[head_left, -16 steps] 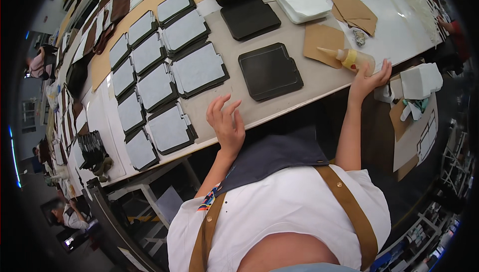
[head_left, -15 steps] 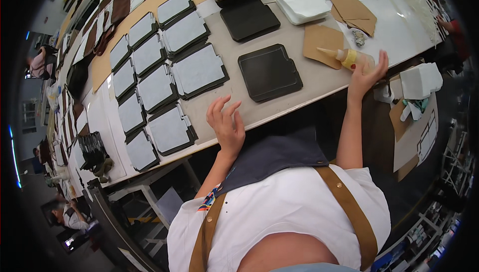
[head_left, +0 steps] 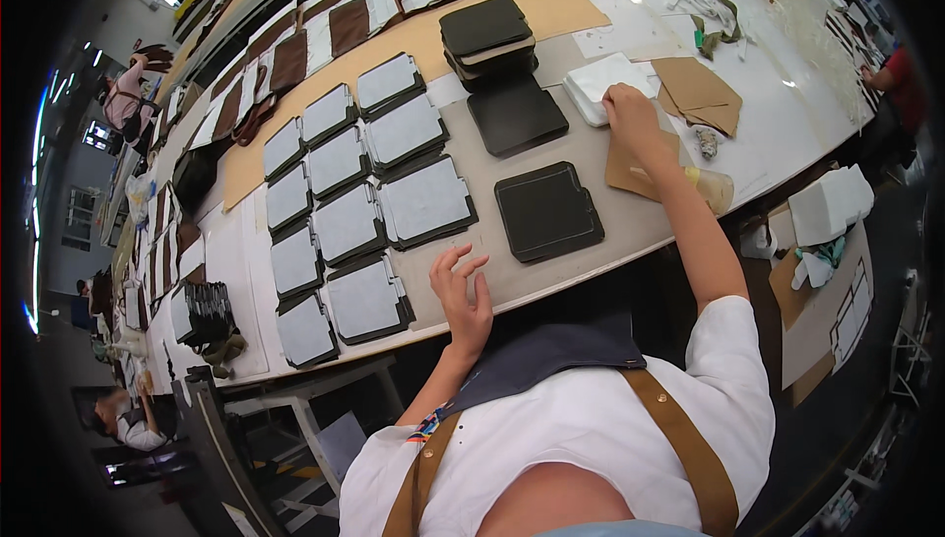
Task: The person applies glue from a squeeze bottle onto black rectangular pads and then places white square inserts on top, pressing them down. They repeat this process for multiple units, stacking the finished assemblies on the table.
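Note:
My right hand (head_left: 632, 116) reaches over the table, its fingers closed together at the near right corner of a stack of white sheets (head_left: 589, 90). Beneath my right forearm, a squeeze bottle (head_left: 711, 189) with a yellowish band lies on its side, partly hidden, near a brown cardboard piece (head_left: 622, 165). My left hand (head_left: 463, 293) hovers by the table's front edge, fingers apart and holding nothing. Between my hands, a flat black panel (head_left: 547, 212) with a notched side rests on the table. Left of it lie rows of black panels topped with pale grey sheets (head_left: 425, 197).
Behind the single panel stands a pile of black panels (head_left: 486, 30), with another panel (head_left: 516, 116) lying before it. More cardboard pieces (head_left: 701, 94) and a crumpled lump (head_left: 706, 141) lie at right. Brown and white strips (head_left: 349, 30) line the far side. Other people are in the background.
My right hand has let go of the squeeze bottle and moved left and away to the white stack. The bottle now lies on the table. The head view has shifted.

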Available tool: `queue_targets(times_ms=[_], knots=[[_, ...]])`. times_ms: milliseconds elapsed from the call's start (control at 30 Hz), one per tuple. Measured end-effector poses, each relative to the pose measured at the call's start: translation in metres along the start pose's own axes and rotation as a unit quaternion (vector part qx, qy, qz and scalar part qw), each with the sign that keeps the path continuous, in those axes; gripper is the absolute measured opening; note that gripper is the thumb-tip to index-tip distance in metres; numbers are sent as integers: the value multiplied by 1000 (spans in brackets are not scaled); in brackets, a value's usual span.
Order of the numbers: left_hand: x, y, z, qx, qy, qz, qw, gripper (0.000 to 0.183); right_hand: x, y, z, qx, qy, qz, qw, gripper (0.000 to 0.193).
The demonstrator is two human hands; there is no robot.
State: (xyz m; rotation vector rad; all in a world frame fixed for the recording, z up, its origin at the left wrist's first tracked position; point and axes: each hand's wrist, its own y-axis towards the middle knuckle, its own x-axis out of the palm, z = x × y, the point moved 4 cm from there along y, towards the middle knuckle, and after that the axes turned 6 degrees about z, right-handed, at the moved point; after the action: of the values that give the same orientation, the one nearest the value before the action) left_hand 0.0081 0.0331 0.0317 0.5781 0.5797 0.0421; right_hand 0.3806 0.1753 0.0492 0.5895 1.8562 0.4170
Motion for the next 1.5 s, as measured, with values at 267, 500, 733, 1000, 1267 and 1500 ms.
queue_targets(times_ms=[267, 500, 733, 1000, 1267, 1500], knots=[[11, 39, 25, 52, -67, 3, 996, 25, -2, 17, 28, 114, 109, -89, 983, 19], [93, 123, 65, 144, -159, -140, 967, 33, 11, 30, 76, 269, 356, -207, 871, 23], [228, 176, 46, 301, 61, -183, 934, 42, 6, 39, 75, 325, 414, -168, 834, 24], [220, 180, 60, 244, -4, -189, 951, 40, -119, 46, 157, 269, 366, 373, 809, 19], [152, 140, 76, -303, -562, -298, 709, 59, -118, -55, -113, -124, 213, 62, 967, 17], [68, 110, 41, -360, -534, -182, 743, 51, -96, -107, -145, -68, 294, 97, 948, 34]])
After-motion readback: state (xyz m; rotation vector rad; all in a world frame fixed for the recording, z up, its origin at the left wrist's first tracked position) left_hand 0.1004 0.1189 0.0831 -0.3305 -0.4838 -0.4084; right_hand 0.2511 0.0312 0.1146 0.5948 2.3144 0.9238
